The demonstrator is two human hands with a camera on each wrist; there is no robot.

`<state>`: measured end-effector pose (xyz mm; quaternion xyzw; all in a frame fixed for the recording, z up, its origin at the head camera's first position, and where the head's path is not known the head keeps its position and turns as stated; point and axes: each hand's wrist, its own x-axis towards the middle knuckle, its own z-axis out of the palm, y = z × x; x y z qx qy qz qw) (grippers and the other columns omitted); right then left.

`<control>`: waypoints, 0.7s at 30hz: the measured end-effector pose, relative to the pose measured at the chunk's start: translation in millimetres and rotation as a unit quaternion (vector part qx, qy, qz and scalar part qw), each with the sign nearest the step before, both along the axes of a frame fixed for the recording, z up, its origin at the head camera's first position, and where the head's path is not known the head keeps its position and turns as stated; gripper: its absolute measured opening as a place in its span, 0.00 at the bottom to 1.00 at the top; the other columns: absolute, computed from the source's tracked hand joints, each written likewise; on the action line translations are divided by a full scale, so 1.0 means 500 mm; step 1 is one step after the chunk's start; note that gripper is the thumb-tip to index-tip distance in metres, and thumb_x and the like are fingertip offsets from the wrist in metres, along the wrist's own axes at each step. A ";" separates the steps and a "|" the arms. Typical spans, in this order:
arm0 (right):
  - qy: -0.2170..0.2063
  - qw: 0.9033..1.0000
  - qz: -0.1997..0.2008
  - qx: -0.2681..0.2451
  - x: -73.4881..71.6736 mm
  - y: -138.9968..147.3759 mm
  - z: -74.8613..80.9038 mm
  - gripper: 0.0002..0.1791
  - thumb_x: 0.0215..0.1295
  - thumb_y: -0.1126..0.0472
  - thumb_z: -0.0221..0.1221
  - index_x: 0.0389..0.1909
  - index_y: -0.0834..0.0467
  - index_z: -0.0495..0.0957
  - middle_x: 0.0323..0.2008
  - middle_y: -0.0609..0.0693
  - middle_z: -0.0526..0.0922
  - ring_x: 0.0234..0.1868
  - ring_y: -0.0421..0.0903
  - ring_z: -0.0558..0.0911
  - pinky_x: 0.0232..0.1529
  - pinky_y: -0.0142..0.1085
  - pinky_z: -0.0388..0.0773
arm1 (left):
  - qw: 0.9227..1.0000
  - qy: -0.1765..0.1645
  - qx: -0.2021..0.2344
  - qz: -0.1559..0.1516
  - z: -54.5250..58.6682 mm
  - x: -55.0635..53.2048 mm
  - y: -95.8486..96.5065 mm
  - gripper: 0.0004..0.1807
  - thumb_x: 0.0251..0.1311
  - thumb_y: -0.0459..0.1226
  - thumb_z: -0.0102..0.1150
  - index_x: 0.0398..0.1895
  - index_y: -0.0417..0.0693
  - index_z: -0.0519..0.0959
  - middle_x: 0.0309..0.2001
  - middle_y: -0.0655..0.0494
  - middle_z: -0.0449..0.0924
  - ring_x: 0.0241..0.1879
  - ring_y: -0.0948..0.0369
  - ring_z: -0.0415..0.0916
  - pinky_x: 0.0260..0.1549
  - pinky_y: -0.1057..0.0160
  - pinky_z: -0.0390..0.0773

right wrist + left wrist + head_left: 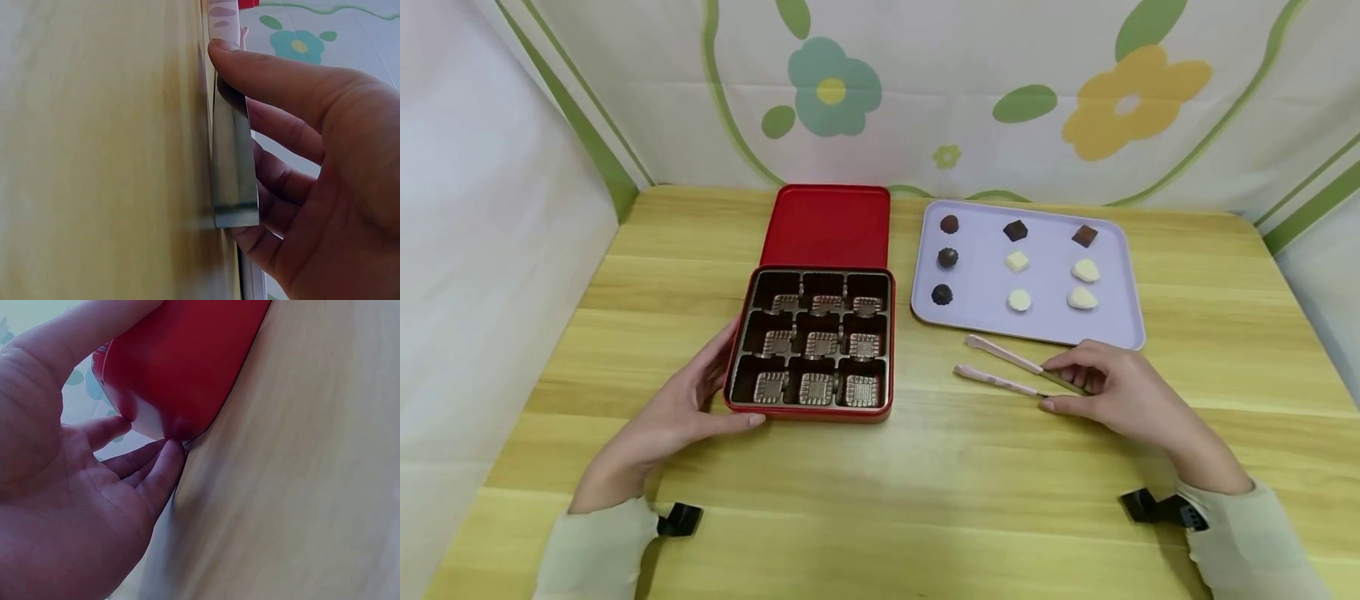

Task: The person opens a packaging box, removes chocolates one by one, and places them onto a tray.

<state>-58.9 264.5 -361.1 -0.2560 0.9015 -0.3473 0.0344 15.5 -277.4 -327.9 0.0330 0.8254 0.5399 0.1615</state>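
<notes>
My left hand (679,410) holds the near left corner of a red square tin (811,413), with the thumb along its front and the fingers at its left side. In the left wrist view, the fingertips touch the tin's red wall (181,356) close to the tabletop. A brown tray with several compartments lines the tin, and no chocolates show in it. On the right, my right hand (1123,392) grips tongs (1004,355) between thumb and fingers. Their pink tips point left and stand apart; the metal bend (234,175) lies by the palm in the right wrist view.
A lilac tray (977,317) behind the tongs bears several spaced chocolates, dark ones such as the round one (947,257) and white ones such as the disc (1019,300). The tin's red lid (827,225) lies behind it. A patterned cloth (910,100) hangs along the back edge.
</notes>
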 end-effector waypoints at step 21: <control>-0.021 1.000 -0.007 0.010 -0.002 0.003 0.002 0.21 0.52 0.60 0.83 0.47 0.48 0.89 0.34 0.41 0.82 0.32 0.37 0.76 0.30 0.29 0.74 | 1.000 0.017 0.004 -0.011 0.000 -0.004 0.003 0.66 0.58 0.33 0.80 0.89 0.73 0.43 0.89 0.52 0.46 0.86 0.42 0.48 0.67 0.88 0.58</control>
